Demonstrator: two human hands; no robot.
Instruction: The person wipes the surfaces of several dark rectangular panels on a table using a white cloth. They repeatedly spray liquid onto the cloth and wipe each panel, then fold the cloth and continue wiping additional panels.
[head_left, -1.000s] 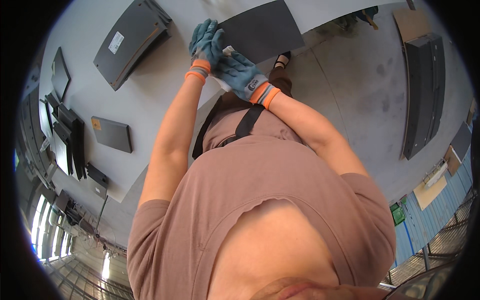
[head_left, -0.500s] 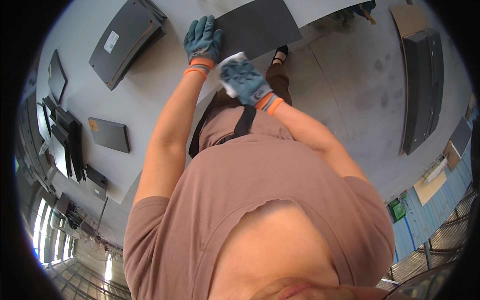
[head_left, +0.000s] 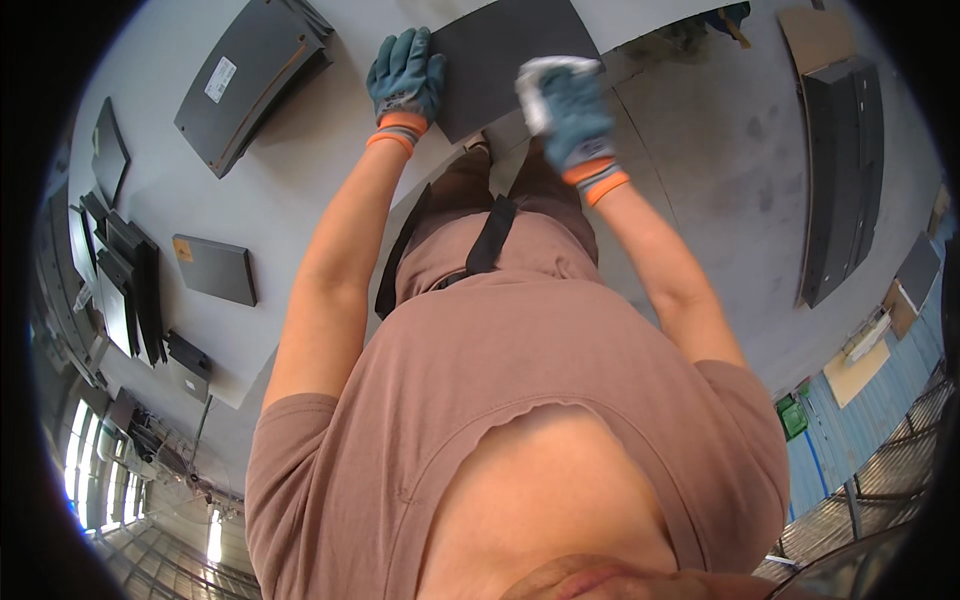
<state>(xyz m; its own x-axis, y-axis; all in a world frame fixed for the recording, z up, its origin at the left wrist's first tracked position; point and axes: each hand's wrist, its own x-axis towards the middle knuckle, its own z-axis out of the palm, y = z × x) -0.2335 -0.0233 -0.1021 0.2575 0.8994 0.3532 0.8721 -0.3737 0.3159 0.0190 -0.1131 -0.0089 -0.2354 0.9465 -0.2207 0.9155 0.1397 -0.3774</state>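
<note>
A flat dark grey panel [head_left: 500, 60] lies on the light-coloured work table [head_left: 300, 150], its near edge toward my body. My left hand [head_left: 405, 78], in a blue-green glove with an orange cuff, rests flat on the panel's left edge with its fingers stretched out. Over the panel's right end is my gloved right hand [head_left: 578, 115], slightly blurred by motion. Its fingers press a white cloth [head_left: 535, 95], which shows along the left and far sides of the glove. Whether the cloth touches the panel here is hard to make out.
A stack of curved dark panels [head_left: 250, 85] with a white label stands at the far left. Nearer lie a small grey panel [head_left: 215, 270] and several narrow dark pieces [head_left: 130, 265]. At right, long dark panels [head_left: 842, 180] lie beside brown cardboard [head_left: 815, 40].
My right hand has moved with the white cloth to the right and slightly away from me, across to the panel's right end. The left hand stays in place on the panel.
</note>
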